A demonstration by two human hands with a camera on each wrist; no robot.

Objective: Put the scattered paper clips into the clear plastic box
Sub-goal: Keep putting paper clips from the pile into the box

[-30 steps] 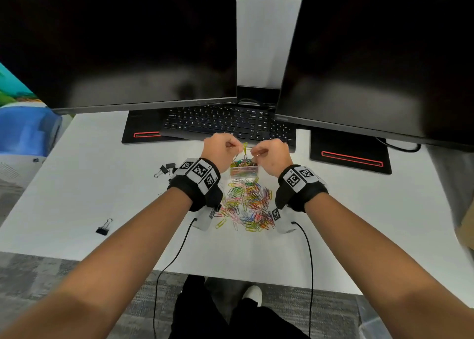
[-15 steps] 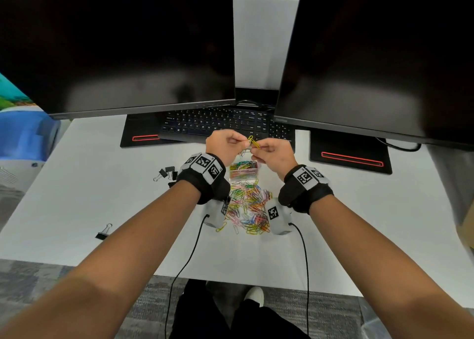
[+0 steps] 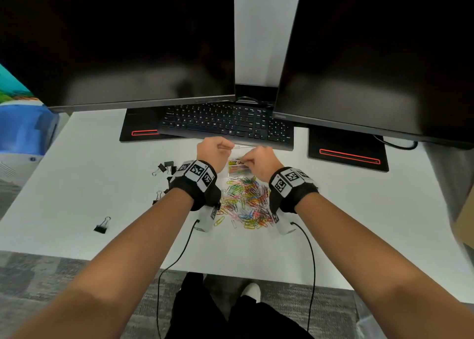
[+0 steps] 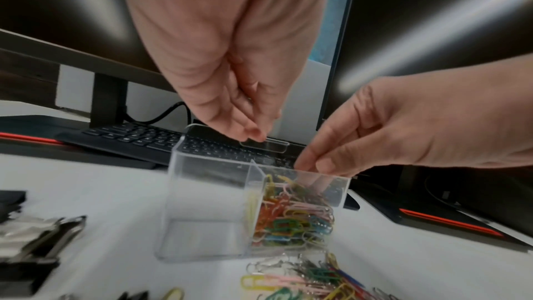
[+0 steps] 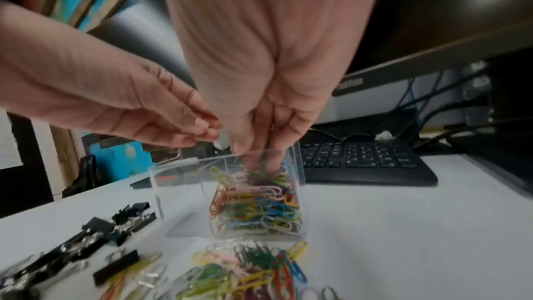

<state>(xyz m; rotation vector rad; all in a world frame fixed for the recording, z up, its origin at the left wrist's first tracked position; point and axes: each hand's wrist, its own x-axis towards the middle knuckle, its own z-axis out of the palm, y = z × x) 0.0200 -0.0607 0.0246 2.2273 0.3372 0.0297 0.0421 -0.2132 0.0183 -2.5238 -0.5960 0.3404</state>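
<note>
The clear plastic box [image 3: 238,170] [image 4: 202,191] [image 5: 179,191] stands open in front of the keyboard. Its left compartment is empty and its right one holds colourful paper clips [image 4: 291,218] [image 5: 256,204]. My right hand [image 3: 246,159] [image 4: 317,165] [image 5: 256,159] reaches down into that right compartment, its fingertips pinched on a few green clips. My left hand [image 3: 225,146] [image 4: 255,134] [image 5: 209,134] hovers behind the box, fingertips pinched on the upper edge of the raised lid [image 4: 264,146]. The scattered pile of clips [image 3: 246,202] [image 4: 311,280] [image 5: 245,273] lies just in front of the box.
Black binder clips [image 3: 164,168] [image 4: 37,243] [image 5: 95,236] lie left of the box, one more [image 3: 102,226] near the desk's front left. A black keyboard [image 3: 225,123] and two dark monitors stand close behind, their bases [image 3: 348,154] on either side.
Both hands were raised above the box with a yellow clip between them. They have dropped: the right fingers are now inside the box and the left hand is at the lid.
</note>
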